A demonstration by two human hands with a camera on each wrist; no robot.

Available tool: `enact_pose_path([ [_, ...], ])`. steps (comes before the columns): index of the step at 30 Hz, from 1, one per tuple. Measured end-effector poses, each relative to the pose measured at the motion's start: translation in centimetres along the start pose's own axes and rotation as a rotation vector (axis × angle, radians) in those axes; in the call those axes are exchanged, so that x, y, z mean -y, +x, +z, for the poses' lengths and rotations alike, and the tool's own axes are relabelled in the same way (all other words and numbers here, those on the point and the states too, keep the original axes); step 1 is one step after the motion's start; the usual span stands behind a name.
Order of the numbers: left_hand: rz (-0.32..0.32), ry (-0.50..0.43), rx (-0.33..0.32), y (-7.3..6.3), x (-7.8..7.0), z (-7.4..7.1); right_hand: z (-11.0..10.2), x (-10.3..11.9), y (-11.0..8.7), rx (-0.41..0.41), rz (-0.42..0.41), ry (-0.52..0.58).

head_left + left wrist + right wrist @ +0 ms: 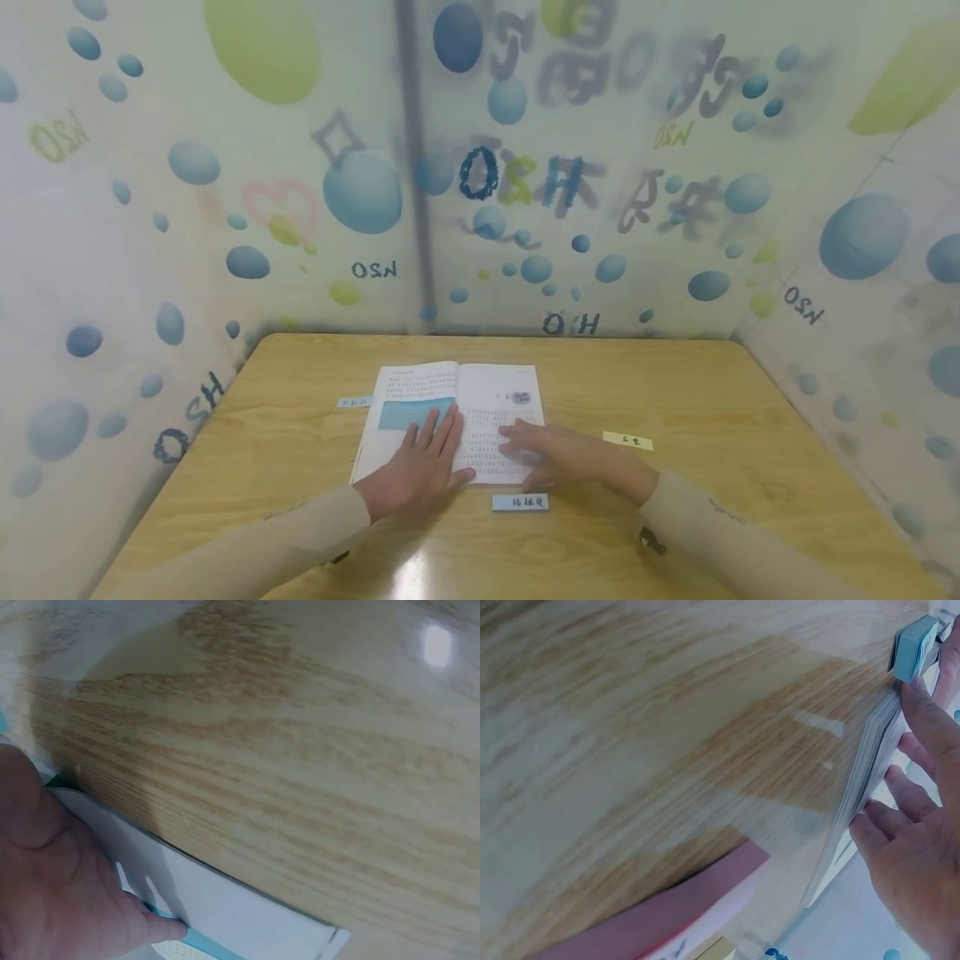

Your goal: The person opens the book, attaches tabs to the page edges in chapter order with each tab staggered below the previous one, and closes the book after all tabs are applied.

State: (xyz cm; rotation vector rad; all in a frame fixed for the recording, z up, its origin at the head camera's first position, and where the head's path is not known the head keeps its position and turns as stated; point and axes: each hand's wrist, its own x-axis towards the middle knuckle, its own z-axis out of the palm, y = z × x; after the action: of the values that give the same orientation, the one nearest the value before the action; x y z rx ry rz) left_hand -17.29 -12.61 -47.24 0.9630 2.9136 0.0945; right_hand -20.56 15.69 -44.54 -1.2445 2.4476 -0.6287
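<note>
An open book lies on the wooden table, printed text on both pages and a blue block on the left page. My left hand presses on the left page beside the fold, fingers straight and spread. In the left wrist view, that hand rests over the book's white page. On the right page lies my right hand, its fingers loosely bent and its thumb by the front corner. The right wrist view has this hand's fingertips touching the page near the book's edge; nothing is pinched.
A light blue labelled block sits just in front of the book. Another blue label is at its left edge, and a yellow one lies to the right. A pink block shows in the right wrist view. Patterned walls surround the table.
</note>
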Motion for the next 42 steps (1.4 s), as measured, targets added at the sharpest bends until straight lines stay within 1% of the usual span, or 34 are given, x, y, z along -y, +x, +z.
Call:
enact_pose_path([
  [3, -0.029, -0.044, 0.046, -0.1, 0.2, -0.2, 0.0, 0.1, 0.2, -0.002, -0.01, 0.0],
  [6, -0.072, -0.054, 0.098, 0.2, 0.4, -0.1, 0.0, 0.1, 0.4, -0.003, -0.021, -0.005],
  [8, -0.089, -0.078, 0.098, 0.4, 0.3, -0.3, 0.0, 0.0, 0.4, 0.002, -0.013, -0.014],
  [12, -0.086, -0.105, 0.067, 1.0, 0.0, -1.0, -0.2, -0.1, 0.2, 0.03, 0.035, -0.028],
  [14, -0.088, -0.115, 0.068, 1.5, -0.2, -1.2, -0.4, -0.1, 0.0, 0.044, 0.054, -0.035],
  [17, -0.11, -0.132, 0.074, 2.0, -0.4, -1.6, -0.7, -0.2, -0.3, 0.06, 0.07, -0.067],
  [22, -0.137, -0.107, 0.082, 2.4, -0.4, -1.5, -1.5, -0.9, -1.3, 0.033, 0.112, -0.111],
  [25, -0.149, -0.086, 0.107, 2.4, -0.3, -1.4, -2.1, -1.5, -2.6, -0.025, 0.149, -0.11],
  [28, -0.147, -0.082, 0.118, 2.3, -0.4, -1.5, -2.7, -2.3, -4.5, -0.113, 0.188, -0.084],
  [31, -0.144, -0.075, 0.125, 2.3, -0.6, -1.9, -3.3, -3.2, -6.6, -0.202, 0.195, -0.06],
  [33, -0.146, -0.067, 0.131, 2.3, -0.7, -1.8, -3.7, -3.8, -7.7, -0.24, 0.201, -0.057],
  [37, -0.154, -0.059, 0.139, 2.5, -0.4, -1.3, -4.3, -5.0, -9.7, -0.26, 0.226, -0.056],
  [39, -0.153, -0.056, 0.134, 2.6, -0.2, -0.9, -4.5, -5.6, -10.4, -0.255, 0.259, -0.053],
  [42, -0.148, -0.065, 0.119, 2.8, 0.0, -0.4, -4.6, -6.3, -11.4, -0.25, 0.285, -0.056],
])
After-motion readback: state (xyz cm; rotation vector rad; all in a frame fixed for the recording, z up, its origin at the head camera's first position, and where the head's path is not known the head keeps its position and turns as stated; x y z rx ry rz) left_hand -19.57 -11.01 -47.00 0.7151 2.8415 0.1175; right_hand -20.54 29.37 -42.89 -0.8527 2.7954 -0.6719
